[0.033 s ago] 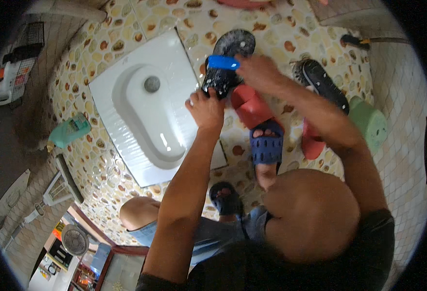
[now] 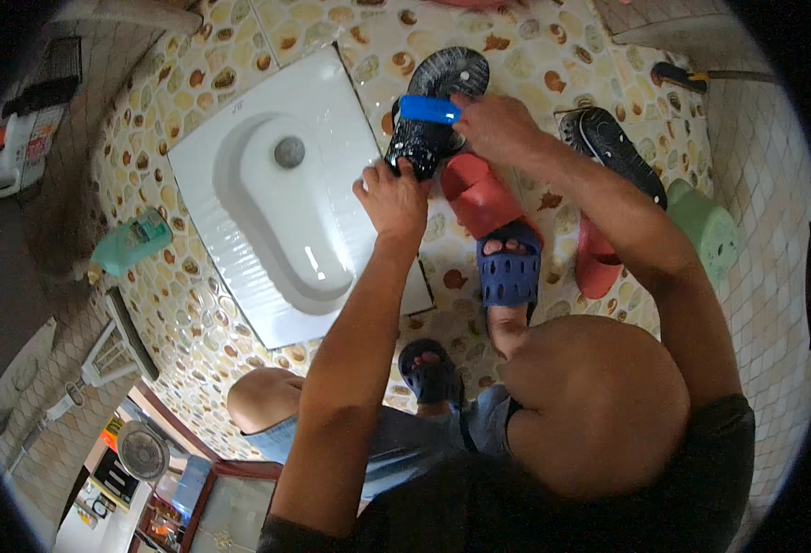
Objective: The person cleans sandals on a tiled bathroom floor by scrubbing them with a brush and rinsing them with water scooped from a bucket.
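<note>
A wet black slipper (image 2: 453,76), streaked with white suds, lies on the pebble-patterned floor just right of the squat toilet. My left hand (image 2: 396,198) grips its near end, fingers bent over the edge. Across its middle, my right hand (image 2: 497,127) presses a blue scrub brush (image 2: 428,110); any bristles are hidden underneath. One red slipper (image 2: 482,198) sits close below, by my foot in a blue sandal (image 2: 509,276). Under and beyond my right forearm are the other black slipper (image 2: 617,152), also sudsy, and a second red slipper (image 2: 597,263).
The white squat toilet (image 2: 350,120) is set into the floor at the left. Beside it are a green bottle (image 2: 138,241) and a squeegee-like tool (image 2: 129,336). A green plastic stool (image 2: 705,230) stands right, below a brush with a long handle (image 2: 677,77).
The whole view has shifted slightly. Both hands keep their places on the black slipper, with the brush still across its middle.
</note>
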Available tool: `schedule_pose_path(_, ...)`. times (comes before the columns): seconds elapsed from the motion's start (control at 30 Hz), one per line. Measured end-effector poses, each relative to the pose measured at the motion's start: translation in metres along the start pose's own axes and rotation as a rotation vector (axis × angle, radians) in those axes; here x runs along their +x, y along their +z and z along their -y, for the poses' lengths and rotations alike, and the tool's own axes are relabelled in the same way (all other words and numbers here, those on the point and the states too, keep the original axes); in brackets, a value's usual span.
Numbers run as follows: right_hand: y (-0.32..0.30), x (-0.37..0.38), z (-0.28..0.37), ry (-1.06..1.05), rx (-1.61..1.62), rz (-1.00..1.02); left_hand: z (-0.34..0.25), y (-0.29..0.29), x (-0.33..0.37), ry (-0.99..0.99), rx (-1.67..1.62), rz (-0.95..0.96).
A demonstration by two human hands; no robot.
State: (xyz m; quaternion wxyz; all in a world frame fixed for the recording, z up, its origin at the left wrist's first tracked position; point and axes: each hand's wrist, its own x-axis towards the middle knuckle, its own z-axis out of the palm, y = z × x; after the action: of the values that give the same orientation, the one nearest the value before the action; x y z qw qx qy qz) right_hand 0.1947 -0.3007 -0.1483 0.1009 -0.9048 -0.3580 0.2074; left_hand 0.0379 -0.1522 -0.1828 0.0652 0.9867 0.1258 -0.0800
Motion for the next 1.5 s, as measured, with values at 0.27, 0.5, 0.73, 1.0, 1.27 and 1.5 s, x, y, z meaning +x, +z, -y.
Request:
schedule_pose_path(0.27,0.027,-0.007,-0.030,-0.090,0.033,-0.257,0.002,-0.014,0.005,-0.053,0.051,0.142)
schedule_pose_path(0.5,0.012,0.035,-0.033,0.090,0.045,-0.114,-0.032,-0.007,0.018,-0.037,0.007,0.116)
schedule_pose_path(0.73,0.002,0.019,-0.046,0.197,0.062,-0.167,-0.001,0.001,0.004,0.030,0.068,-0.033)
schedule_pose_path(1.0,-0.009,0.047,-0.058,0.176,0.081,-0.174,-0.020,0.001,0.011,0.014,0.035,0.048)
schedule_pose_path(1.27,-0.022,0.049,-0.059,0.181,0.067,-0.153,-0.016,-0.001,0.012,-0.019,0.059,0.098)
schedule_pose_path(1.5,0.000,0.032,-0.029,0.065,0.029,-0.115,-0.008,-0.001,0.004,0.022,0.095,0.033)
